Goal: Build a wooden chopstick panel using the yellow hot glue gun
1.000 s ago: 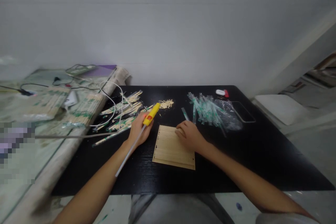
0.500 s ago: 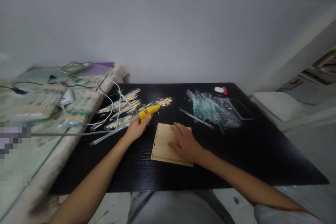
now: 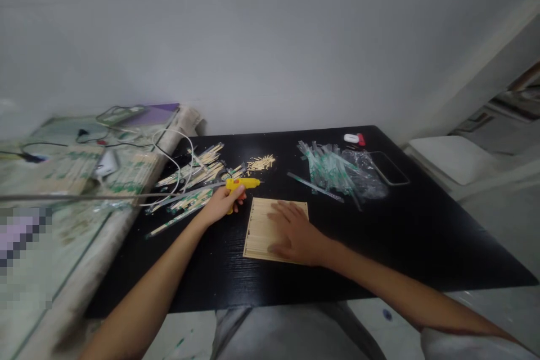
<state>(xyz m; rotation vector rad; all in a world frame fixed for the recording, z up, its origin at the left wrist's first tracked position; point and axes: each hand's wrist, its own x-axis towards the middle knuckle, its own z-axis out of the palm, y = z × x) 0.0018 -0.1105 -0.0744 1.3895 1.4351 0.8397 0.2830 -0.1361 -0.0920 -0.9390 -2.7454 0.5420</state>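
My left hand [image 3: 224, 203] is wrapped round the handle of a yellow hot glue gun [image 3: 243, 183], whose nozzle points right. A glue stick trails from its back end. Close by on the right lies a flat square panel of pale wooden sticks [image 3: 262, 228] on the black table [image 3: 363, 253]. My right hand [image 3: 301, 236] rests on the panel's right half with its fingers spread, hiding that part. Beyond the nozzle is a small heap of short cut stick pieces [image 3: 261, 163].
Wrapped chopsticks [image 3: 202, 166] and a white cable [image 3: 181, 134] lie at the table's back left. Empty clear wrappers [image 3: 329, 166] and a phone [image 3: 388, 169] are at the right, with a white case [image 3: 351, 138] behind. More chopstick packs [image 3: 130, 171] sit on the left table.
The glue gun has turned from tilting upward to nearly level and shifted slightly right. My right hand stays on the panel, having slid a little lower.
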